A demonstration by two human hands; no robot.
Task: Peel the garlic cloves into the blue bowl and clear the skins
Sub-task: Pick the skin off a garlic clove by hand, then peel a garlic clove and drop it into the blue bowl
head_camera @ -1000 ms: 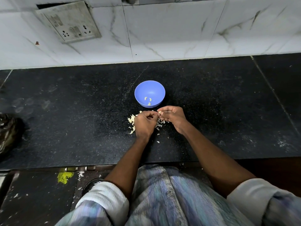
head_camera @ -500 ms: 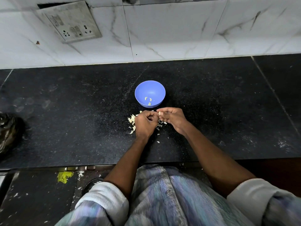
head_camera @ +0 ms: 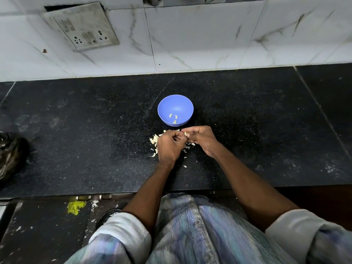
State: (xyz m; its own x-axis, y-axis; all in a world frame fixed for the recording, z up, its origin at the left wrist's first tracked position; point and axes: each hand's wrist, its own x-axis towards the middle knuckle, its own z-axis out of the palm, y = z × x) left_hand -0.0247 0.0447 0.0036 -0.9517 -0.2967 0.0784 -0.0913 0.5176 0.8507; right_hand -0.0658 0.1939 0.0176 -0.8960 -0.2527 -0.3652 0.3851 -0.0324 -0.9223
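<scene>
A small blue bowl (head_camera: 175, 103) stands on the black counter with three peeled garlic cloves (head_camera: 173, 117) in its bottom. Just in front of it, my left hand (head_camera: 168, 146) and my right hand (head_camera: 202, 139) meet fingertip to fingertip. Between them they pinch one pale garlic clove (head_camera: 185, 133). A pile of garlic skins (head_camera: 154, 140) lies on the counter under and to the left of my left hand, with a few flakes (head_camera: 187, 146) between my wrists.
The black stone counter (head_camera: 85, 140) runs wide to both sides. A dark crumpled plastic bag (head_camera: 10, 155) sits at its left edge. A tiled wall with a socket plate (head_camera: 82, 26) rises behind. The counter's front edge is close to my body.
Both hands have stayed in place in front of the bowl, with small finger movements on the clove. The bowl and skins have not moved.
</scene>
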